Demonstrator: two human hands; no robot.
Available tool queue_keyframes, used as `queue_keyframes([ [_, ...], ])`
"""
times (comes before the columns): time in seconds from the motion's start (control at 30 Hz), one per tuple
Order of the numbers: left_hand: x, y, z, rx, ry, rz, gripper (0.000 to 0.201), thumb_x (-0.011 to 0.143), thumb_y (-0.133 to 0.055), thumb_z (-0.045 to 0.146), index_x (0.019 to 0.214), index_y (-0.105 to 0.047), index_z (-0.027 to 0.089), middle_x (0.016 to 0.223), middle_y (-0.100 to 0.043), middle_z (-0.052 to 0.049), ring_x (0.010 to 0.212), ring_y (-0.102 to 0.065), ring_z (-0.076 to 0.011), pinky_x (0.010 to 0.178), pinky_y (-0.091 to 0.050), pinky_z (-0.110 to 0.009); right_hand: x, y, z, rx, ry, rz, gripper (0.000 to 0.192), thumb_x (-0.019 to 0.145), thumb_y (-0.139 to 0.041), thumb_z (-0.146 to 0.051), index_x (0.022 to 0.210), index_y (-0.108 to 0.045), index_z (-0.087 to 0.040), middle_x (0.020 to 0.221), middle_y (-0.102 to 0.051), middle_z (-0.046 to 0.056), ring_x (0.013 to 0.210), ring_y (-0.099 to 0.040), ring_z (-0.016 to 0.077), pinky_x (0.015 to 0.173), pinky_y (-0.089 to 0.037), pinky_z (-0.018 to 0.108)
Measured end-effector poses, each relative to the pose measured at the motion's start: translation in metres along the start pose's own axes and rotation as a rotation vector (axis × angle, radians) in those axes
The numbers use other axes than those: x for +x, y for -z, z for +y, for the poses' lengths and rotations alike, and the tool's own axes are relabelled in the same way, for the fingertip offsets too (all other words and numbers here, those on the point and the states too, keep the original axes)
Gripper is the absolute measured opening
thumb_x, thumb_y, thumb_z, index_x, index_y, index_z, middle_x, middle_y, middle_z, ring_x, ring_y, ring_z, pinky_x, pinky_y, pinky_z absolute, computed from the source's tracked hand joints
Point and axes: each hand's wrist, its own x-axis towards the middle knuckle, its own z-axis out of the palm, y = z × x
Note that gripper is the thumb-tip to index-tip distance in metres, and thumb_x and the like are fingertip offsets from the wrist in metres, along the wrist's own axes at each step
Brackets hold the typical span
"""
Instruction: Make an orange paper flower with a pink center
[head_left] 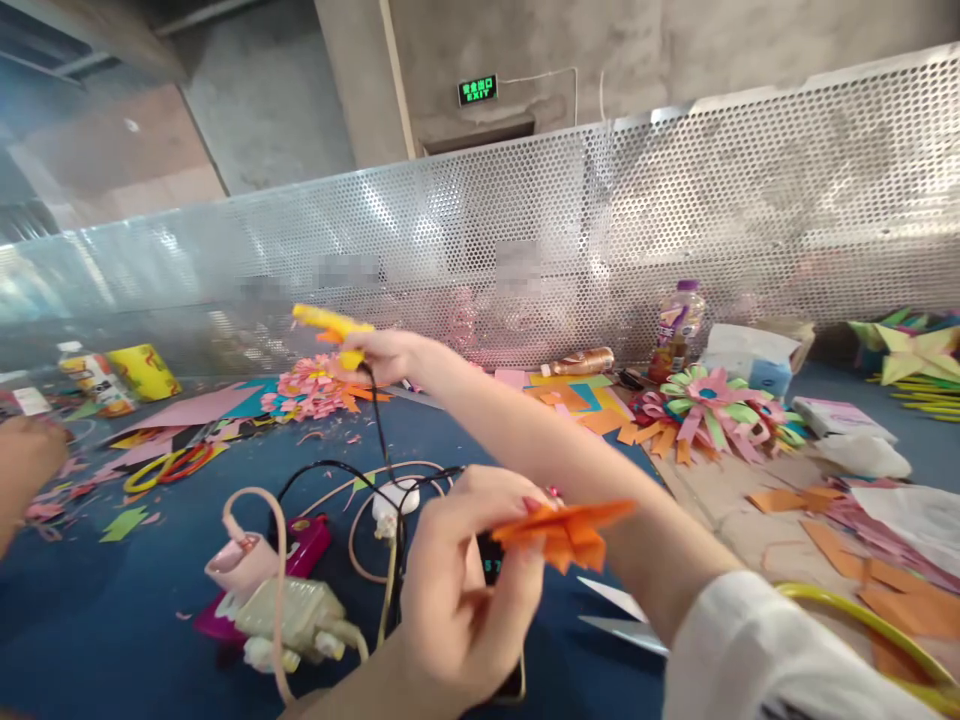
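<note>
My left hand [472, 590], in the lower middle, pinches a cut orange paper piece [566, 532] between thumb and fingers; its edges are pointed like petals. Stretched across to the left, my right hand [386, 355] is closed around a yellow hot glue gun [322, 318], whose black cord [379, 425] hangs down to the table. Behind the gun lies a pink paper flower cluster [307, 390]. Open scissors [626, 615] with yellow handles lie under my right forearm. Part of a phone [514, 680] shows behind my left hand.
A magenta power strip [307, 545] with plugs and tangled cables sits left of my left hand. Paper scraps, scissors [172, 465] and another person's hand [30, 470] are farther left. A paper bouquet [709, 405], bottle [677, 325] and tissues [750, 360] stand right, before a perforated metal partition [465, 220].
</note>
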Motion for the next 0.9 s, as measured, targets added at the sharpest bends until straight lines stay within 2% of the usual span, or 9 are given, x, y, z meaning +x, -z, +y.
queue_keyframes([
  [0.03,-0.001,-0.002,-0.003,-0.006,0.003,0.073,0.024,0.087,-0.051,0.012,0.109,-0.053,0.023,0.092,-0.063,-0.005,0.086,-0.064,-0.0187,0.073,-0.055,-0.034,-0.008,0.013,-0.009,0.1,-0.042,0.067,0.012,0.091,-0.053,-0.019,0.097,-0.057,-0.009,0.094,-0.06,0.003,0.081,-0.061,0.0103,0.073,-0.053,0.029],
  [0.1,-0.001,-0.005,-0.009,-0.001,0.023,0.22,0.024,0.086,-0.053,0.01,0.109,-0.054,0.02,0.09,-0.064,-0.005,0.081,-0.065,-0.0161,0.072,-0.056,-0.03,-0.033,0.038,-0.029,0.274,-0.121,0.169,0.009,0.09,-0.046,-0.007,0.091,-0.055,-0.009,0.086,-0.06,0.001,0.071,-0.057,0.0065,0.065,-0.05,0.02],
  [0.23,0.006,-0.008,-0.015,-0.072,0.064,0.341,0.02,0.088,-0.053,0.014,0.106,-0.053,0.021,0.077,-0.065,0.0,0.069,-0.064,-0.0118,0.068,-0.054,-0.025,-0.116,0.067,-0.069,0.507,-0.221,0.378,0.02,0.081,-0.049,0.002,0.087,-0.058,-0.015,0.086,-0.059,-0.003,0.057,-0.044,0.0032,0.05,-0.039,0.013],
  [0.4,0.013,-0.007,-0.021,-0.201,0.266,0.37,0.014,0.087,-0.055,0.018,0.1,-0.055,0.022,0.076,-0.062,0.0,0.073,-0.06,-0.0123,0.069,-0.051,-0.024,-0.234,0.059,-0.094,0.608,-0.339,0.627,0.004,0.086,-0.059,-0.017,0.09,-0.059,-0.019,0.082,-0.055,-0.001,0.065,-0.048,0.0083,0.053,-0.042,0.016],
  [0.47,0.012,-0.008,-0.023,-0.265,0.387,0.35,0.013,0.086,-0.056,0.02,0.099,-0.055,0.022,0.078,-0.061,0.0,0.075,-0.059,-0.0118,0.069,-0.05,-0.023,-0.27,0.048,-0.098,0.61,-0.365,0.707,0.008,0.089,-0.059,-0.028,0.095,-0.059,-0.024,0.084,-0.055,-0.001,0.065,-0.048,0.0089,0.054,-0.043,0.016],
  [0.53,0.01,-0.01,-0.025,-0.314,0.5,0.323,0.013,0.086,-0.058,0.021,0.099,-0.055,0.022,0.079,-0.06,0.0,0.075,-0.058,-0.0108,0.068,-0.049,-0.021,-0.297,0.035,-0.099,0.599,-0.399,0.763,0.012,0.089,-0.059,-0.033,0.099,-0.06,-0.027,0.092,-0.056,0.001,0.081,-0.053,0.0127,0.065,-0.047,0.018],
  [0.67,0.008,-0.016,-0.023,-0.371,0.656,0.253,0.016,0.084,-0.061,0.024,0.099,-0.054,0.021,0.077,-0.061,0.001,0.074,-0.058,-0.0092,0.068,-0.048,-0.019,-0.329,0.011,-0.1,0.415,-0.545,0.836,0.021,0.082,-0.064,-0.045,0.09,-0.063,-0.025,0.094,-0.057,0.003,0.09,-0.051,0.0183,0.075,-0.045,0.022],
  [0.8,0.006,-0.019,-0.019,-0.369,0.734,0.186,0.012,0.085,-0.061,0.025,0.093,-0.054,0.02,0.07,-0.062,0.002,0.068,-0.059,-0.0085,0.065,-0.048,-0.018,-0.336,-0.005,-0.097,0.338,-0.589,0.865,0.029,0.076,-0.068,-0.051,0.083,-0.06,-0.024,0.082,-0.056,0.0,0.077,-0.047,0.0154,0.065,-0.042,0.02],
  [0.9,0.004,-0.017,-0.019,-0.354,0.741,0.13,0.011,0.087,-0.057,0.027,0.093,-0.053,0.02,0.072,-0.063,0.002,0.07,-0.06,-0.0098,0.064,-0.048,-0.02,-0.334,-0.012,-0.093,0.347,-0.639,1.007,0.039,0.066,-0.074,-0.054,0.069,-0.054,-0.02,0.068,-0.051,-0.001,0.065,-0.044,0.0149,0.053,-0.04,0.021],
])
